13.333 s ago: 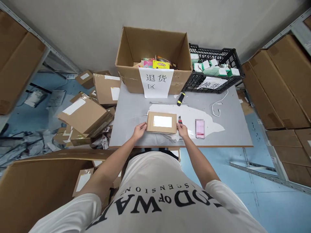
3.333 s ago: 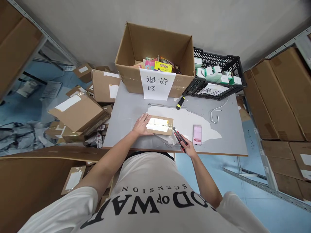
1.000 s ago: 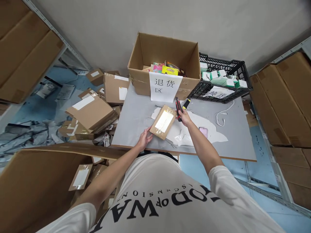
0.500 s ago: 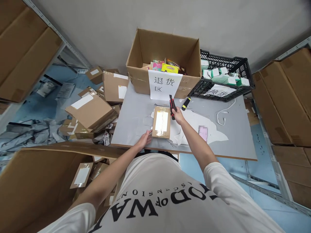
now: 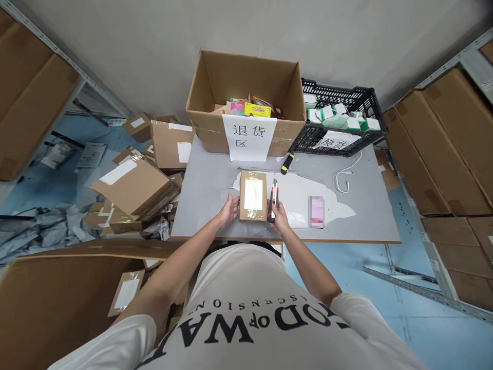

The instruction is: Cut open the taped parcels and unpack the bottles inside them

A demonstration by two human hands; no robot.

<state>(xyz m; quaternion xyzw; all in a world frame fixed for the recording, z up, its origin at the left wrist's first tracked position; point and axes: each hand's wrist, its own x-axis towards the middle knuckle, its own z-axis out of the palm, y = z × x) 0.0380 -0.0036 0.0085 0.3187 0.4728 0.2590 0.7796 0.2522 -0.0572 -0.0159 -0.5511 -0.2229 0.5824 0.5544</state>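
Observation:
A small taped cardboard box (image 5: 253, 204) with a white label on top lies on a sheet of white paper on the grey table. My right hand (image 5: 281, 220) is wrapped round a black-and-red utility knife (image 5: 274, 191), its tip pointing away from me, close along the box's right side. At the box's left side is my left hand (image 5: 228, 210), open with fingers apart; whether the fingertips touch the cardboard I cannot tell. Beyond the box lies a black-and-yellow handled tool (image 5: 287, 163), of a kind I cannot make out.
Behind stands a large open carton (image 5: 210, 134) of colourful packs, beside a black crate (image 5: 379, 115) with green-and-white boxes. A white cable (image 5: 337, 181) and a pink slip (image 5: 316, 211) lie on the right. Parcels (image 5: 133, 184) pile up left of the table (image 5: 204, 180).
My right hand has drawn the utility knife back toward me, down along the box's right side. My left hand has moved up beside the box, fingers spreading. The view has shifted slightly.

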